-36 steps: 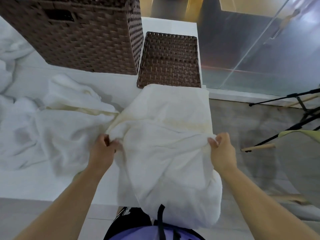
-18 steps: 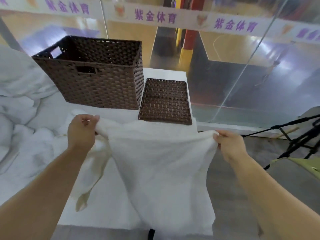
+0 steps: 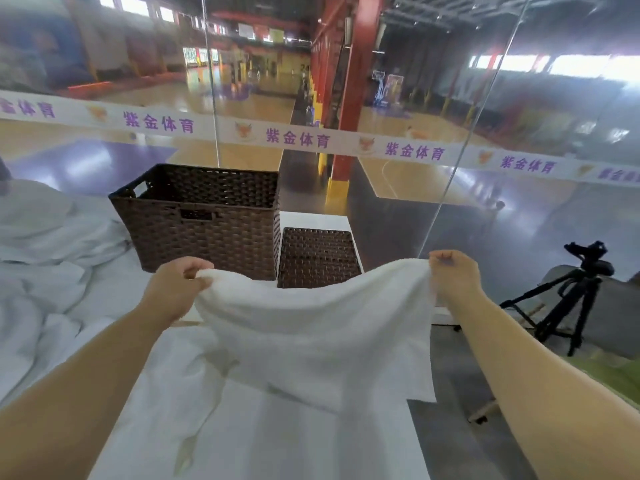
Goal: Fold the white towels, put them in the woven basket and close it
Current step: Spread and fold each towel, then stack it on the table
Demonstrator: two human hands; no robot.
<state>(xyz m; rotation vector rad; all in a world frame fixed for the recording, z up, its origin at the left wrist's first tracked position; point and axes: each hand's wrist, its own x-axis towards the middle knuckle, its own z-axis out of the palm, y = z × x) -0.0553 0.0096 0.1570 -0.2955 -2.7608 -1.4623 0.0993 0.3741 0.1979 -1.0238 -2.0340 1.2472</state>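
A white towel (image 3: 311,327) hangs spread between my two hands above the white table. My left hand (image 3: 176,289) pinches its upper left corner and my right hand (image 3: 450,275) pinches the upper right corner. Its lower part drapes down onto the table. Behind it stands the open brown woven basket (image 3: 204,233), and the flat woven lid (image 3: 317,256) lies on the table just to the basket's right.
More crumpled white towels (image 3: 52,258) are heaped on the left of the table (image 3: 311,220). A glass wall (image 3: 450,188) rises right behind the table. A black tripod (image 3: 568,299) stands on the floor at the right.
Both hands have lifted the towel off the table and drawn apart, stretching its top edge out. The view has tilted upward.
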